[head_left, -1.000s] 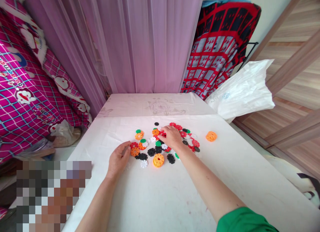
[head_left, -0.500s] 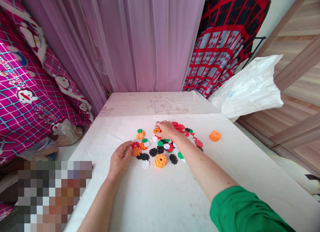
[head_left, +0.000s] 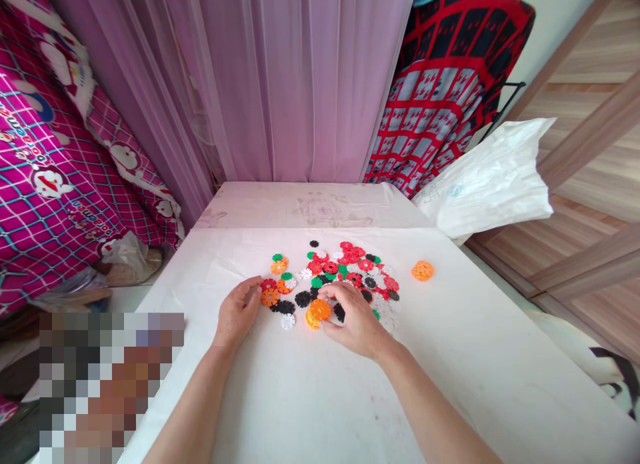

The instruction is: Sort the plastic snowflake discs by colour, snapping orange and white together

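Pulling back from the far discs, the right hand [head_left: 353, 317] is now closing its fingers around the orange stack of round plastic discs [head_left: 317, 313], which is lying tilted on the white cloth-covered table [head_left: 310, 391], flat faces pointing left. The left hand [head_left: 239, 312] is resting loosely open, fingertips touching an orange flower-shaped disc [head_left: 270, 297].

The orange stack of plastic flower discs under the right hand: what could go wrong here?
1. The stack of orange plastic flower discs may topple if the right hand nudges it sideways.
2. The right forearm could sweep the loose red, green, black and white discs around it.
3. The left hand may shift the small orange disc at its fingertips.
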The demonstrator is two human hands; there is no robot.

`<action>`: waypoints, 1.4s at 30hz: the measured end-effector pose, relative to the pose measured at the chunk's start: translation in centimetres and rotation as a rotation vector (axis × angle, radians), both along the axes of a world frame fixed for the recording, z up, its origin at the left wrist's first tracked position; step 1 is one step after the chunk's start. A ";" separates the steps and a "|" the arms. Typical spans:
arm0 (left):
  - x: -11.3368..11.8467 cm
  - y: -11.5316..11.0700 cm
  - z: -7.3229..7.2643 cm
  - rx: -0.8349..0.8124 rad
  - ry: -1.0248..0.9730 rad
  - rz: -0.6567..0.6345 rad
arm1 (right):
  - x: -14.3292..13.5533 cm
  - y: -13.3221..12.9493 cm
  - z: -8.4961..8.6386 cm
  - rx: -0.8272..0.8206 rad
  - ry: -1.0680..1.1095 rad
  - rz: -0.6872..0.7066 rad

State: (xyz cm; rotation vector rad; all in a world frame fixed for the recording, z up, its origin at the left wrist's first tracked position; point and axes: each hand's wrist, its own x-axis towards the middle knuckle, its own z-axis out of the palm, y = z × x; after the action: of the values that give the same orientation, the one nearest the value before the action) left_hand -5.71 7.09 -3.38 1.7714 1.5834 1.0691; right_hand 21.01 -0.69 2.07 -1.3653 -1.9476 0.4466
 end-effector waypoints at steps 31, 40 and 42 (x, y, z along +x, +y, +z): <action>0.2 0.0 0.4 0.010 0.005 -0.010 | 1.6 11.4 -0.5 -0.087 -0.525 0.084; 0.2 0.0 0.2 0.010 0.009 -0.001 | 2.6 10.8 0.4 -0.081 -0.653 -0.120; 0.2 0.0 0.3 0.005 0.012 0.000 | 2.0 11.0 0.4 -0.043 -0.622 -0.034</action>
State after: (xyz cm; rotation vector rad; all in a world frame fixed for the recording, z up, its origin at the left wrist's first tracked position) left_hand -5.52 7.06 -3.10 1.7842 1.5892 1.0649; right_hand 22.98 10.35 2.43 -1.7035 -2.4044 0.0374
